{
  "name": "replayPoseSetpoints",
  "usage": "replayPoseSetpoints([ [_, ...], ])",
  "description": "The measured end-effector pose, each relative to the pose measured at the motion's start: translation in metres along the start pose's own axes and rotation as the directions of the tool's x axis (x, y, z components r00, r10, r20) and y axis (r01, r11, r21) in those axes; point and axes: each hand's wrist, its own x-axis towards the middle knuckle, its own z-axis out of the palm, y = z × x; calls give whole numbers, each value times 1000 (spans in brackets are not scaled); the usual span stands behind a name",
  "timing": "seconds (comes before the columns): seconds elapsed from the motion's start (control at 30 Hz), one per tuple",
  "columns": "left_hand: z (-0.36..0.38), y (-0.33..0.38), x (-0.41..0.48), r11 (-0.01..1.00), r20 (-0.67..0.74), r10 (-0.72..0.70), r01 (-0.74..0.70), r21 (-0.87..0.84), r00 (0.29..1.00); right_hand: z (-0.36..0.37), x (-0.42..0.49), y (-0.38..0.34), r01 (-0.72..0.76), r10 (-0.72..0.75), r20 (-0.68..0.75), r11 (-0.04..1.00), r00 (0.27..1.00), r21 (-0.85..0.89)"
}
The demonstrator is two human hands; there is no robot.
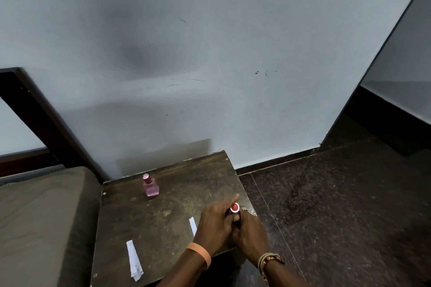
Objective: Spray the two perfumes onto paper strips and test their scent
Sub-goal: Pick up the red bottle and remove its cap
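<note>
A pink perfume bottle [150, 186] stands upright at the back left of the small dark wooden table [177, 182]. Near the table's right edge both hands close around a dark red perfume bottle with a red cap [234, 208]. My left hand [215, 226] grips it from the left, index finger pointing forward. My right hand [250, 235] holds it from the right; the bottle's body is mostly hidden. One white paper strip [134, 260] lies at the front left of the table. A second strip [193, 225] lies just left of my left hand.
A bed with an olive cushion [39, 221] and a dark wooden frame [46, 123] adjoins the table's left side. A pale blue wall [210, 53] rises behind. Dark speckled floor tiles [338, 205] stretch to the right.
</note>
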Motion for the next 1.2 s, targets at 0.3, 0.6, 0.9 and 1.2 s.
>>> replayPoseSetpoints([
  [0.3,0,-3,4,997,-99,-47,40,-69,994,-1,0,-3,-16,15,12,999,1000,30],
  [0.6,-1,-5,4,999,-44,-41,41,-1,998,-3,1,-3,-6,6,25,1000,1000,-7],
  [0.9,-4,-7,7,1000,-24,7,-7,4,1000,-4,-1,-5,-1,1,17,1000,1000,-27],
  [1.2,-1,-7,6,999,65,-5,7,-32,998,-4,-3,-8,-7,7,13,1000,1000,-20],
])
